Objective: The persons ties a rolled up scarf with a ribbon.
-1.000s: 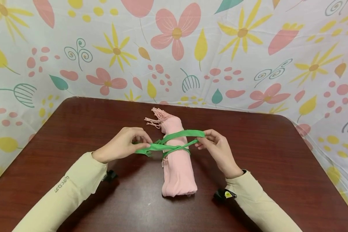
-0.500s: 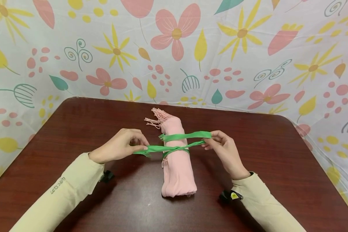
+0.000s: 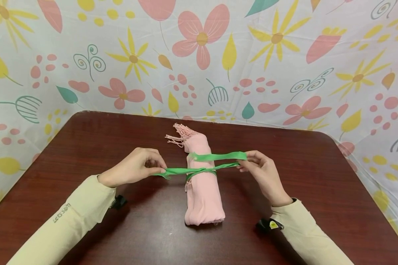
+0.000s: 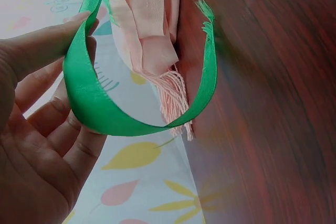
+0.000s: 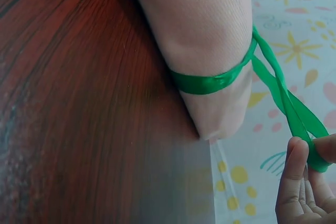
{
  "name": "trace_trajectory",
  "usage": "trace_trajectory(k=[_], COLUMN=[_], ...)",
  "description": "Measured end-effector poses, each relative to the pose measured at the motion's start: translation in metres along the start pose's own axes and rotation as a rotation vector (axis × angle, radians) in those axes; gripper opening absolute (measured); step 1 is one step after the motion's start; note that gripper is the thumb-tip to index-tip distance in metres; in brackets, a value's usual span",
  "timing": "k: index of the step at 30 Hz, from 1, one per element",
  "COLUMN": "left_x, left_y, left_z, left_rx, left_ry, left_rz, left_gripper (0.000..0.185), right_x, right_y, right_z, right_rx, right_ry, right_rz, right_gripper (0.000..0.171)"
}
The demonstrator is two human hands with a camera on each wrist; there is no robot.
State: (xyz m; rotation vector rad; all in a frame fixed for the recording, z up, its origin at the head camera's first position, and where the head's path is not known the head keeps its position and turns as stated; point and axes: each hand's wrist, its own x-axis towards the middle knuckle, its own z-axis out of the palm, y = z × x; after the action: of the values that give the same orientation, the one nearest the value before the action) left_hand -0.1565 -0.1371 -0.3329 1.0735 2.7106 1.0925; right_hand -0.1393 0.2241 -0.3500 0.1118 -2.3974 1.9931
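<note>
A rolled pink scarf with a fringed end lies on the table. Around its middle runs a green ribbon, crossed over itself on top. My left hand pinches one ribbon end to the left of the roll; in the left wrist view the frayed tail of the ribbon curls away from the fingers. To the right, my right hand pinches the other end, and its loose tail loops back over the scarf. The right wrist view shows the ribbon lying against the side of the scarf.
The dark brown wooden table extends around the scarf on every side. Behind it hangs a white cloth printed with flowers and leaves. A dark wrist camera sits under the right sleeve.
Both hands have drawn apart, the right one farther to the right and the left one slightly left. The ribbon between them is stretched longer, and its right tail has slid rightward over the scarf.
</note>
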Motion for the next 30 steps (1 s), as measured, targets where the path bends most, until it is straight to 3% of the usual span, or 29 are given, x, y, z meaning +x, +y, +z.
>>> trace_trajectory(k=[8,30], left_x=[-0.003,-0.015], left_y=[-0.001,-0.008], left_z=[-0.002,-0.007], left_rx=[0.001,0.037], left_ry=[-0.027,-0.056], left_rz=[-0.011,-0.04], left_gripper=[0.004,0.01], right_x=[-0.004,-0.011], right_y=[0.004,0.012], right_z=[-0.012,-0.037], right_rx=[0.016,-0.09], right_ry=[0.017,0.042], right_rz=[0.015,0.076], right_gripper=[0.02,0.025])
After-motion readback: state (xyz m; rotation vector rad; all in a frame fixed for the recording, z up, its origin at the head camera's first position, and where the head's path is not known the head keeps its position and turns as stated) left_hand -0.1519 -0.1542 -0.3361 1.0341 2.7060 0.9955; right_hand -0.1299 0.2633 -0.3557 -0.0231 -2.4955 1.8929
